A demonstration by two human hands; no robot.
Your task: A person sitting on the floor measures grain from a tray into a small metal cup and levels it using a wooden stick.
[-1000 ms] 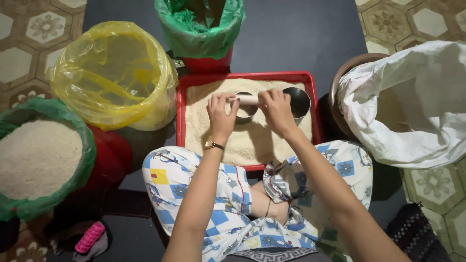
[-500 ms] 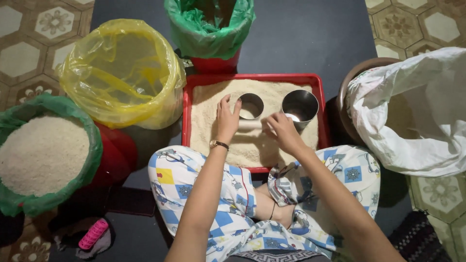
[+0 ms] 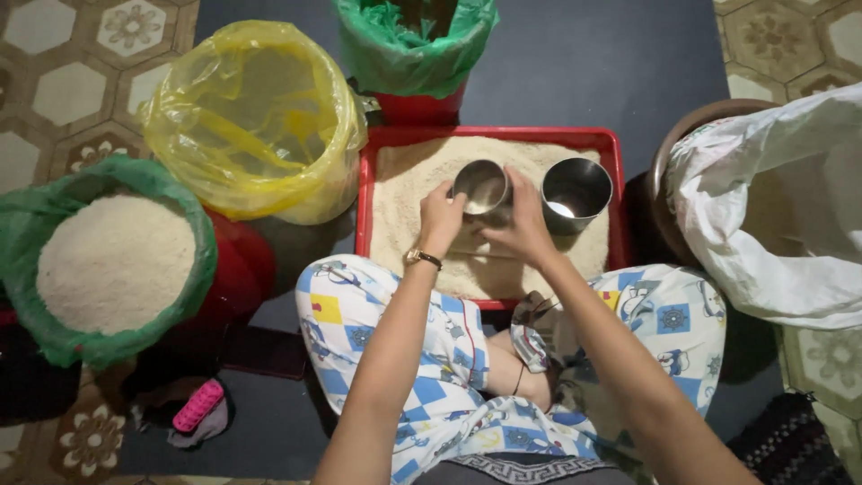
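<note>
A red tray (image 3: 364,193) full of pale rice grain lies on the floor in front of my crossed legs. Two steel cups stand in the grain. My left hand (image 3: 440,218) and my right hand (image 3: 521,224) both clasp the left steel cup (image 3: 480,186), one on each side, its mouth tipped slightly toward me. The right steel cup (image 3: 576,190) sits untouched beside my right hand, with a little grain at its bottom. A watch is on my left wrist.
A yellow-lined bin (image 3: 256,117) stands left of the tray, a green-lined red bin (image 3: 415,54) behind it. A green-lined tub of rice (image 3: 112,256) is at far left. A white sack in a brown basin (image 3: 772,207) is at right. A pink object (image 3: 197,406) lies on the floor.
My hands left the grain surface and closed around the left steel cup, which now sits between my palms. The right cup has stayed in place.
</note>
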